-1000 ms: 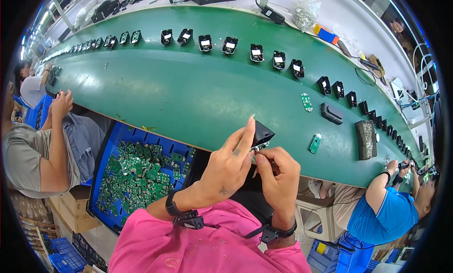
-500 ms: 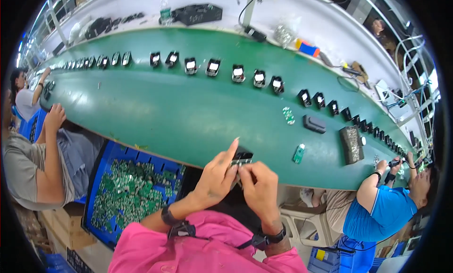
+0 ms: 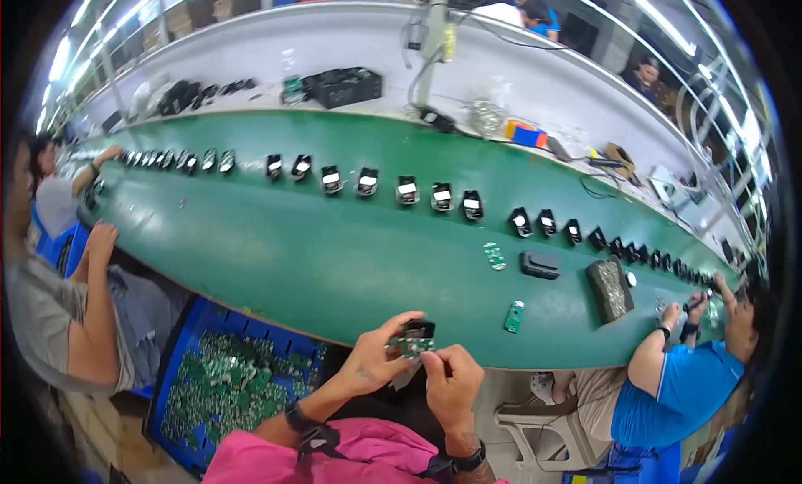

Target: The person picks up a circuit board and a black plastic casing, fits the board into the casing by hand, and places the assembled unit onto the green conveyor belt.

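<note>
Over the near edge of the bench, my left hand (image 3: pixel 372 363) grips a small black plastic housing (image 3: pixel 423 326) with a green circuit board (image 3: pixel 414 345) at its near side. Thumb and fingers of my right hand (image 3: pixel 452 385) are pinched at the board's right edge; the fingertips partly hide what they grip. A pale strip shows below the board between my hands. Further right on the bench lie two loose green circuit boards (image 3: pixel 514 317) and a dark closed case (image 3: pixel 540 265).
A long row of black housings (image 3: pixel 407 190) curves along the green bench (image 3: pixel 276 250). A blue crate (image 3: pixel 180 338) of circuit boards stands below left. A dark speckled block (image 3: pixel 610 290) lies at right. Co-workers sit on both sides, one in a blue shirt (image 3: pixel 677 392).
My view has tilted up, showing more of the far wall. The housing has turned in my left hand so the board faces up more, and my right hand has shifted to its right edge.
</note>
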`<state>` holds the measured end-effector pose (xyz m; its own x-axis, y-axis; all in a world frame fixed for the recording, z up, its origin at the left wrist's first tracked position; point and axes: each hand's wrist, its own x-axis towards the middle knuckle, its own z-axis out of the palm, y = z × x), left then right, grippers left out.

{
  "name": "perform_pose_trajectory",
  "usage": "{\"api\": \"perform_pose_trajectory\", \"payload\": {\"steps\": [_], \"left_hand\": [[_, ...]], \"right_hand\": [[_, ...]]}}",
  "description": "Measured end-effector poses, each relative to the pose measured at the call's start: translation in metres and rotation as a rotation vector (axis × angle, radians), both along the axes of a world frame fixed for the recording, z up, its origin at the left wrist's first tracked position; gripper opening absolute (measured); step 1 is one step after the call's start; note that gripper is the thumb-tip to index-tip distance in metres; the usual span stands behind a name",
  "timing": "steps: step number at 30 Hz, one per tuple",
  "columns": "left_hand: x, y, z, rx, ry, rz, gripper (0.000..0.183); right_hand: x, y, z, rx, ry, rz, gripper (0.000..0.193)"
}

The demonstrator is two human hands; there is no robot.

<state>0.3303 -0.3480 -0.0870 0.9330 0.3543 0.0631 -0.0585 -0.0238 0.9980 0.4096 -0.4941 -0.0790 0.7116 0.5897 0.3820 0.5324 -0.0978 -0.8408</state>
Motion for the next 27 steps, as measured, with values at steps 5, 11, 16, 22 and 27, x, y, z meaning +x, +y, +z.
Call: {"api": "perform_pose_trajectory", "payload": {"steps": [5, 11, 16, 22, 27], "left_hand": [[0.003, -0.013, 0.01, 0.123, 0.061, 0.098, 0.065], [0.004, -0.016, -0.006, 0.243, -0.186, 0.073, 0.066], [0.007, -0.012, 0.015, 0.345, -0.09, 0.116, 0.059], [0.009, -0.022, 0.025, 0.544, -0.21, 0.225, 0.058], [0.009, -0.026, 0.028, 0.533, -0.23, 0.171, 0.061]], "right_hand": [[-0.008, 0.003, -0.016, 0.255, 0.275, -0.017, 0.013], [0.004, -0.004, -0.007, 0.348, 0.681, -0.064, 0.013], [0.017, -0.013, 0.01, 0.1, 0.521, 0.088, 0.026], [0.014, -0.009, 0.014, 0.087, 0.418, -0.078, 0.027], [0.019, -0.009, 0.02, 0.045, 0.247, -0.091, 0.028]]}}
